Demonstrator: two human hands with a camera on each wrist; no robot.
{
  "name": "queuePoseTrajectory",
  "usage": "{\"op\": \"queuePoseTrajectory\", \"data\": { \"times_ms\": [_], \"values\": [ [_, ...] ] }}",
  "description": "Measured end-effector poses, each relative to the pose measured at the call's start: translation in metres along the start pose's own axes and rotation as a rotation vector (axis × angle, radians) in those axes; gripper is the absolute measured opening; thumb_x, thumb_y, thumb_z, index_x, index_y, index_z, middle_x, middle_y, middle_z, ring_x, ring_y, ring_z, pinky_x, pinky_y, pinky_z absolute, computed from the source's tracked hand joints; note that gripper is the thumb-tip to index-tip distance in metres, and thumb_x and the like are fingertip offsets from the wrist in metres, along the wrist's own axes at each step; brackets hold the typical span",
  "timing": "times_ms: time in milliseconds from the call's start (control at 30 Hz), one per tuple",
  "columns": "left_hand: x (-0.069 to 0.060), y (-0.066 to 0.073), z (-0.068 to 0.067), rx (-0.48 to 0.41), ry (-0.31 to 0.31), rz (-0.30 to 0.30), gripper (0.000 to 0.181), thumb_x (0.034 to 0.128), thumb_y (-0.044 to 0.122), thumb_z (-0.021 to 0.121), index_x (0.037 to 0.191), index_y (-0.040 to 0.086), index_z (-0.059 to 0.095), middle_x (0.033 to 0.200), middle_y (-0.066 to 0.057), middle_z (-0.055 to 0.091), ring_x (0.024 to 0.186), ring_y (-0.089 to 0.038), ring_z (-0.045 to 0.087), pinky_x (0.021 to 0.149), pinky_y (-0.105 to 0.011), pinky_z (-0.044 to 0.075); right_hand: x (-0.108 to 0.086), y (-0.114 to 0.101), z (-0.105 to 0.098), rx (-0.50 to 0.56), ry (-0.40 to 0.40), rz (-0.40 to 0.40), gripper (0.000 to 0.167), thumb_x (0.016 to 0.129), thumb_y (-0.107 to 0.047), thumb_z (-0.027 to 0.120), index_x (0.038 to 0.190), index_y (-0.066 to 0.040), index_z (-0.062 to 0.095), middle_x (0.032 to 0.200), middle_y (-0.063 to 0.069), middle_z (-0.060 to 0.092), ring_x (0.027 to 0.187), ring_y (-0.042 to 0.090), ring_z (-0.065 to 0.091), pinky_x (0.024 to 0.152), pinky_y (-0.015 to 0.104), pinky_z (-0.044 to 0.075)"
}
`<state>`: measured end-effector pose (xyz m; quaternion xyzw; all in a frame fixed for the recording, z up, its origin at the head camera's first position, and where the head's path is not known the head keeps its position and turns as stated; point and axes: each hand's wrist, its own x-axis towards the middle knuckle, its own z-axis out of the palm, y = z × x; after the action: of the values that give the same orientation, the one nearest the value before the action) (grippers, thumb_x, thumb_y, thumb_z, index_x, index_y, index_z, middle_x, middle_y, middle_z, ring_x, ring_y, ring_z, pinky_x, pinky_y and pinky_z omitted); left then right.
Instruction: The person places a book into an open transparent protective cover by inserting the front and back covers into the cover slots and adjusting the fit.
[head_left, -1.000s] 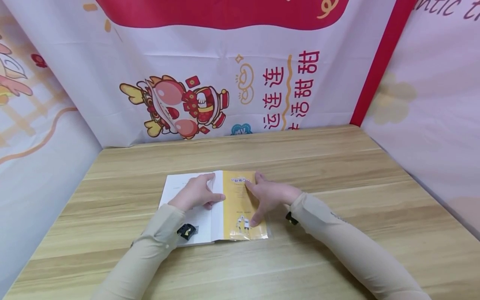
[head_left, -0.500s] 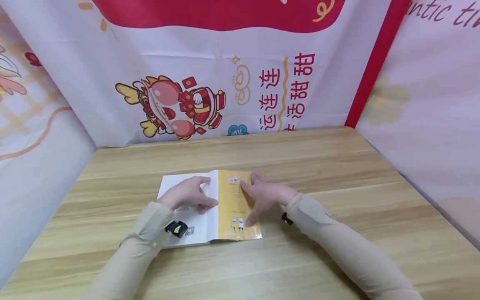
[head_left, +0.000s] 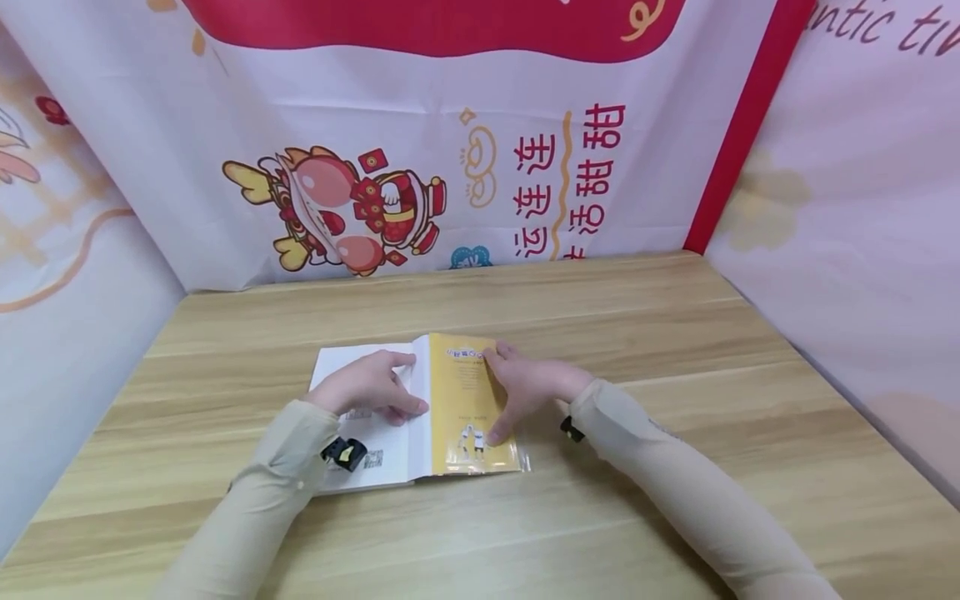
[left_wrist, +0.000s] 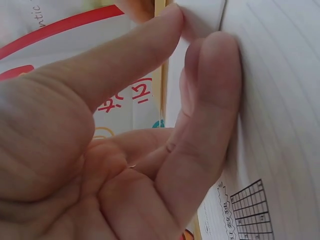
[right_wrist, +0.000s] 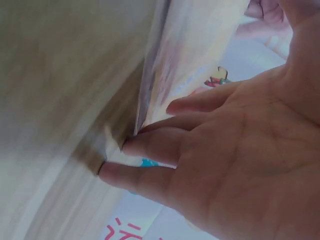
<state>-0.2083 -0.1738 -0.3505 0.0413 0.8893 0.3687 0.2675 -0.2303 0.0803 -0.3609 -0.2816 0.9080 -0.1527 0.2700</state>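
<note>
An open book (head_left: 390, 458) lies on the table, with a white printed page on the left and a yellow cover flap (head_left: 450, 400) on the right. Clear plastic film (head_left: 523, 461) sticks out past the flap's right edge. My left hand (head_left: 371, 385) rests on the white page, its thumb reaching to the fold beside the flap. In the left wrist view, the fingers (left_wrist: 215, 90) bend against the page without gripping it. My right hand (head_left: 528, 387) lies over the flap's right edge, thumb and fingers spread. The right wrist view shows outstretched fingers (right_wrist: 150, 145) at the cover's edge and the tabletop.
The wood-grain table (head_left: 600, 325) extends around the book on all sides. A printed cloth (head_left: 420, 100) hangs along its back edge, and more cloth walls stand at the left and right. Dark devices, such as the left wrist camera (head_left: 345, 454), sit at both wrists.
The left hand has slid slightly back from the fold, its index finger less extended. The right hand has shifted a little toward the flap's right edge. The whole view has drifted left slightly.
</note>
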Motion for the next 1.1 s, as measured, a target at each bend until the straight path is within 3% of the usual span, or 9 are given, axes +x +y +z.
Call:
{"op": "queuePoseTrajectory", "data": {
  "times_ms": [133, 400, 667, 933, 1100],
  "values": [
    [0.001, 0.001, 0.001, 0.013, 0.011, -0.006, 0.093, 0.0796, 0.020, 0.084, 0.152, 0.000, 0.030, 0.079, -0.011, 0.067, 0.065, -0.020, 0.067, 0.071, -0.030, 0.055, 0.000, 0.005, -0.005, 0.025, -0.006, -0.016, 0.133, 0.067, -0.039, 0.091, 0.154, 0.004, 0.002, 0.160, 0.021, -0.010, 0.147, 0.029, -0.003, 0.118, 0.037, 0.008],
    [0.004, 0.000, 0.005, 0.072, 0.054, -0.006, 0.095, 0.0776, 0.025, 0.086, 0.151, 0.000, 0.032, 0.079, -0.008, 0.067, 0.063, -0.019, 0.066, 0.079, -0.033, 0.048, 0.001, 0.002, -0.005, 0.012, 0.000, -0.007, 0.130, 0.067, -0.037, 0.092, 0.154, 0.005, 0.005, 0.160, 0.022, -0.008, 0.147, 0.031, 0.002, 0.118, 0.038, 0.012],
    [0.003, 0.001, 0.002, 0.061, -0.011, 0.027, 0.092, 0.0805, 0.025, 0.084, 0.152, -0.001, 0.031, 0.077, -0.008, 0.068, 0.066, -0.019, 0.068, 0.083, -0.034, 0.047, -0.001, 0.002, -0.006, -0.021, -0.023, -0.019, 0.130, 0.067, -0.040, 0.091, 0.154, 0.005, 0.005, 0.160, 0.022, -0.009, 0.147, 0.030, 0.000, 0.118, 0.038, 0.011],
    [0.004, 0.000, 0.003, -0.011, -0.025, 0.050, 0.082, 0.0892, 0.021, 0.075, 0.151, -0.006, 0.028, 0.074, -0.010, 0.067, 0.063, -0.017, 0.067, 0.064, -0.029, 0.058, 0.001, -0.001, -0.007, 0.024, 0.000, 0.030, 0.120, 0.073, -0.059, 0.080, 0.155, 0.001, 0.016, 0.162, 0.017, -0.002, 0.148, 0.026, 0.003, 0.118, 0.040, 0.011],
    [0.003, 0.002, 0.008, 0.033, 0.032, 0.022, 0.084, 0.0870, 0.025, 0.077, 0.151, -0.003, 0.031, 0.071, -0.009, 0.067, 0.058, -0.016, 0.066, 0.058, -0.026, 0.055, 0.004, -0.006, -0.004, 0.060, 0.061, 0.077, 0.111, 0.073, -0.061, 0.078, 0.151, 0.002, 0.031, 0.160, 0.021, 0.013, 0.143, 0.032, 0.025, 0.115, 0.045, 0.024]
  ]
}}
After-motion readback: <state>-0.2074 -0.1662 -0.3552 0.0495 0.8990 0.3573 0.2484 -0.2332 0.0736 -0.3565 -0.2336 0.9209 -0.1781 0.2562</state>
